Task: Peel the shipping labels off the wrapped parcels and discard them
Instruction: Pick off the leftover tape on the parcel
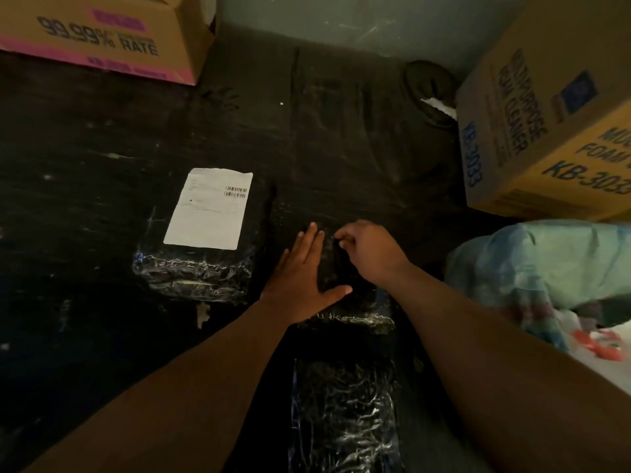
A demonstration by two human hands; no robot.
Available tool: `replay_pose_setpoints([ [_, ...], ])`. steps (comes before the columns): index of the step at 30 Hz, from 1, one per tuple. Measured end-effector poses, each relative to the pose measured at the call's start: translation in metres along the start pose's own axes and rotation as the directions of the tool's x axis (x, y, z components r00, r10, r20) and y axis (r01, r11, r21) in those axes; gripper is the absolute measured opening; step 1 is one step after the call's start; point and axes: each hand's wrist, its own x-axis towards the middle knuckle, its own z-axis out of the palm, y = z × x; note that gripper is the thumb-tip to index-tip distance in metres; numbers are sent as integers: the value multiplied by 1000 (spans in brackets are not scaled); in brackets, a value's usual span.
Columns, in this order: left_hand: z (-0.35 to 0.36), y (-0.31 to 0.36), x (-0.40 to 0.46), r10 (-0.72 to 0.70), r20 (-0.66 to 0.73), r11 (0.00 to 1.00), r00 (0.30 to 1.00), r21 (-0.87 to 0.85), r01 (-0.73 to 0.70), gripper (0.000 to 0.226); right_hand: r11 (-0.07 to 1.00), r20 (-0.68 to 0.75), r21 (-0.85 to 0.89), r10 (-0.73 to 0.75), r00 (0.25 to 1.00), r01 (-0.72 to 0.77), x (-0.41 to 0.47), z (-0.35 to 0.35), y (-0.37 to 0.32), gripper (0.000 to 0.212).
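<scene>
At the far left, a tan cardboard box with pink print reading "99.99% RATE" (99, 35) stands at the back of the dark, scuffed counter (85, 138). Right of it, nearer the middle, lies a black plastic-wrapped parcel with clear tape (205, 268), and a white rectangular shipping label with barcodes (209, 209) is stuck flat on its top. Just beside that parcel, a second black wrapped parcel (341, 302) lies under both hands. The left hand (302, 276) presses flat on it, its grip apart, fingers straight and thumb spread. The right hand (367, 250) has its grip together, fingertips pinched on a small dark bit at the parcel's top surface; what it pinches is too dark to tell. Nearer the camera, between the forearms, lies a third black parcel with crinkled clear tape (341, 414). At the right, two yellow-brown cardboard boxes printed "KB-3033" (546, 131) stand stacked, with a pale green plastic bag (532, 264) below them.
</scene>
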Motion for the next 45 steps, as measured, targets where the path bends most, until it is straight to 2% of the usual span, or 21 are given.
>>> replay_pose_setpoints([
  [7,3,0,-1,2,-13,999,1000,-41,-2,113,999,24,29,-23,999,23,18,-1,5,20],
  [13,2,0,-2,-2,0,1000,1000,-29,2,113,993,54,-20,-112,992,113,27,-2,7,14],
  [21,0,2,-2,-3,7,1000,1000,-14,3,112,994,66,11,-108,992,108,27,-6,9,13],
  [29,-1,1,-3,0,27,1000,1000,-19,0,111,977,103,-120,-164,981,176,34,-6,5,14],
  [37,-1,1,-3,3,35,999,999,-48,-1,112,928,224,-282,-183,957,244,40,-8,-7,21],
  [41,-1,1,-2,10,32,999,999,-46,-9,113,932,264,-242,-204,943,269,36,-13,0,19],
  [45,-2,1,-3,9,30,999,1000,-36,-8,113,960,190,-144,-212,959,240,30,-13,9,15],
])
